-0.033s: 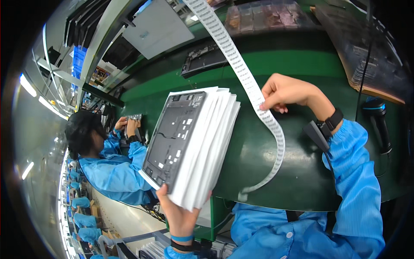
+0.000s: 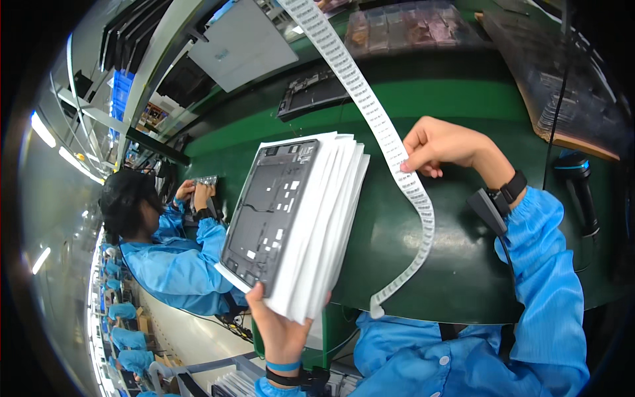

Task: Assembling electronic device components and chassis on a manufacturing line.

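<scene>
My left hand point(image 2: 281, 327) grips the lower end of a thick stack of white foam sheets point(image 2: 317, 225), holding it tilted above the bench edge. On the stack's face lies a dark flat device housing point(image 2: 268, 212) with small white patches and a black cable. What lies between the sheets is hidden. My right hand point(image 2: 440, 149) is closed, with thumb and fingers pinching a long white strip of printed labels point(image 2: 370, 106). The strip comes down from the top of the view, passes my fingers and curves to a curled end near the bench's front edge.
A handheld scanner point(image 2: 579, 185) is at the right of the green bench point(image 2: 463, 264). Another dark housing point(image 2: 314, 92) lies toward the back, near clear trays point(image 2: 410, 26). At left a co-worker in blue point(image 2: 172, 264) handles a small part. Below, a grey cart point(image 2: 231, 377) holds white sheets.
The stack in my left hand has shifted slightly to the right. The strip's loose lower end has swung a little, and my right hand has moved slightly, still pinching it.
</scene>
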Demonstrator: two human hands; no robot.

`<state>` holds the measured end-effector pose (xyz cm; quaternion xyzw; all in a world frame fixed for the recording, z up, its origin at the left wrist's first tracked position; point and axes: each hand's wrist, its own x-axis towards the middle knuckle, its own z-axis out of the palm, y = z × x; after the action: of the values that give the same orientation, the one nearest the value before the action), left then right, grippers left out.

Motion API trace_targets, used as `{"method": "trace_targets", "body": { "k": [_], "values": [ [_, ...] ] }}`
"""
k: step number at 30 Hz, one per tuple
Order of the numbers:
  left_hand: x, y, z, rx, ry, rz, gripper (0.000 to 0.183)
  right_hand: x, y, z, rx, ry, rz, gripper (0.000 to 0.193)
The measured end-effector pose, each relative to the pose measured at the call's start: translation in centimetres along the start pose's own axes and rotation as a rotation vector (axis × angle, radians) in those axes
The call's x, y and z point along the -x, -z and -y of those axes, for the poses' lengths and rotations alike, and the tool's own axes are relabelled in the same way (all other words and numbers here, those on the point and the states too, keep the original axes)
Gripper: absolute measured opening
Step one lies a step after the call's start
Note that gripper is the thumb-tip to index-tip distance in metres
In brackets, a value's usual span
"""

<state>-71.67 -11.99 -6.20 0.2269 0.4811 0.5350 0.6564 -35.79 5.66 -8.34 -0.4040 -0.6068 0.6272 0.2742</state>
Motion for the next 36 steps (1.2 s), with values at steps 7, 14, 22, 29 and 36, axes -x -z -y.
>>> {"method": "trace_targets", "body": {
  "k": [7,14,22,29,36],
  "values": [
    [2.8,2.8,-1.8,-0.303,-0.134,0.016,0.078,2.8,-1.6,-1.2,-0.362,0.078,0.042,0.015],
    [6.3,-4.0,2.2,-1.271,-1.167,0.043,0.017,1.4,-2.5,-2.0,-0.152,0.001,-0.232,0.019],
    [-3.9,-3.1,9.1,-1.496,-0.736,0.406,0.058,0.9,-4.2,-4.0,-0.128,0.079,-0.303,0.021],
    [-6.7,-3.5,6.1,-1.468,-0.646,0.394,0.044,-1.2,-3.4,-4.8,-0.083,0.144,-0.314,0.021],
    [1.1,-3.4,8.6,-1.356,-0.626,0.271,0.032,-1.9,-2.9,-3.8,-0.064,0.197,-0.454,0.027]
  ]
}}
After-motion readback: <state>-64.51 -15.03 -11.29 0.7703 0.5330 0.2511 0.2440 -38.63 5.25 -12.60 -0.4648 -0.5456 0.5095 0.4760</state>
